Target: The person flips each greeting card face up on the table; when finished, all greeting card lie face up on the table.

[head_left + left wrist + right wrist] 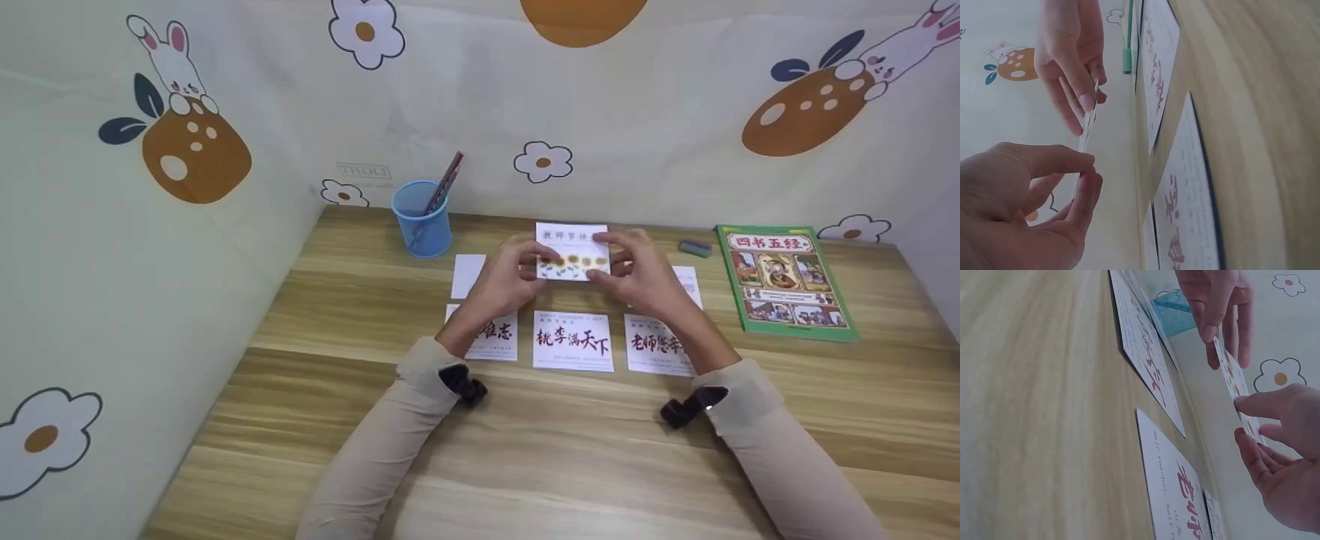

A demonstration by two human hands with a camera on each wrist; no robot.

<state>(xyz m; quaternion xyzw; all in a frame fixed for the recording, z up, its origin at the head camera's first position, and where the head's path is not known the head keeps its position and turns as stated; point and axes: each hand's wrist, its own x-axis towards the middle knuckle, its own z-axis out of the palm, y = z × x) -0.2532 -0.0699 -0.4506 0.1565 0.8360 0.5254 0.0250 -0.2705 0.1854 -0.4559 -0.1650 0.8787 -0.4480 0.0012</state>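
Observation:
A white card printed with sunflowers and a line of characters is held up above the table by both hands. My left hand pinches its left edge between thumb and fingers, and my right hand pinches the right edge. Seen nearly edge-on, the same card spans the gap between the hands in the right wrist view. Below lies a row of white cards with red lettering: a middle card, a left card and a right card, the outer two partly covered by my forearms.
Behind the row, a blank white card and another card are partly hidden by my hands. A blue pen cup with pencils stands back left. To the right are a small eraser-like block and a green-bordered book.

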